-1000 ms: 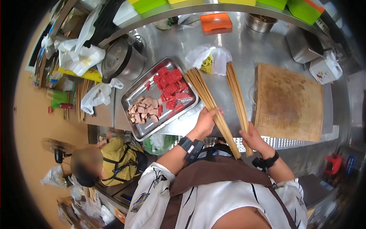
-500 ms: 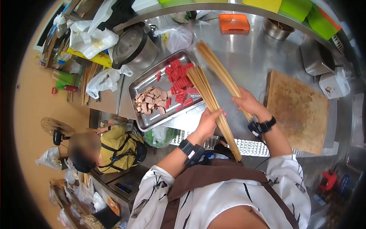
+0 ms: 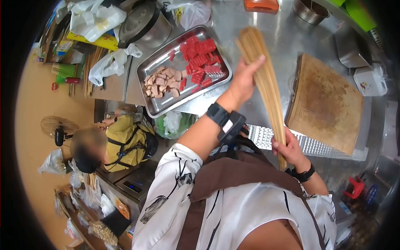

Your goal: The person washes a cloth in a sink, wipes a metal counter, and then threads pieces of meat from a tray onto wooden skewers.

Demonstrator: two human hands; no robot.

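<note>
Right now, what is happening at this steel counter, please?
A person in a brown apron holds one bundle of bamboo skewers above the steel counter with both hands. The left hand grips it near the upper part, and the right hand grips it near the lower end. To the left lies a metal tray with red and pale meat pieces. A wooden cutting board lies on the right. Another person in a yellow top is lower left.

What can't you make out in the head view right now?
- Skewers: lower ends hidden by the right hand; count too fine to tell.
- Left hand: grip side faces away.
- Orange box: cut by the top edge.
- Pot: contents under its lid.
</note>
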